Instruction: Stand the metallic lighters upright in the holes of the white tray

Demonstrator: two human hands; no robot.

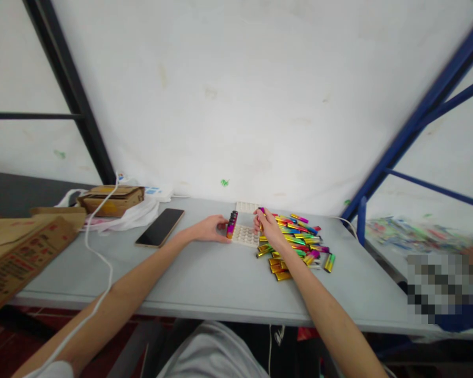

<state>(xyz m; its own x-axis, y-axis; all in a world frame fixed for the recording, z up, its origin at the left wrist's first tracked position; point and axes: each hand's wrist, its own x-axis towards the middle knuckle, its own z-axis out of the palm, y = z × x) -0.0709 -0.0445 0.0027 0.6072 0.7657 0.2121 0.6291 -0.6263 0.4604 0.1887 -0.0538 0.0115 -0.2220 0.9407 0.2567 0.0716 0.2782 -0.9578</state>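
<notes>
- One large cardboard box (31, 252), brown with printed lettering, sits at the far left, its flap raised.
- One smaller cardboard box (112, 202), rectangular with worn flaps, rests on a crinkled white plastic bag (136, 218); one thin white cable (89, 236) hangs in front of both.
- One phone (160, 227), a flat, glossy black rectangle, lies on the smooth grey table (205, 273).
- The left hand (211, 229) is partly curled, thumb and fingers at the left side of a standing row; I cannot tell how firmly it grips.
- The row of upright pieces (232, 226), dark-topped with shiny purple-to-gold bodies, stands along the left edge of the near tray; perhaps four or five tops show.
- Two pale trays are visible: the near tray (246, 235), a grid of round cells, between the hands, and the far tray (247, 207) by the wall.
- The right hand (268, 226) is closed, pinching one slim purple-and-gold piece (261, 212) upright above the near tray's right edge.
- Beneath and beside that hand spreads a heap of metallic sticks (295, 241), gold, red, green, blue and purple, too overlapped to count; one green-and-gold stick (329, 263) lies at its right edge.
</notes>
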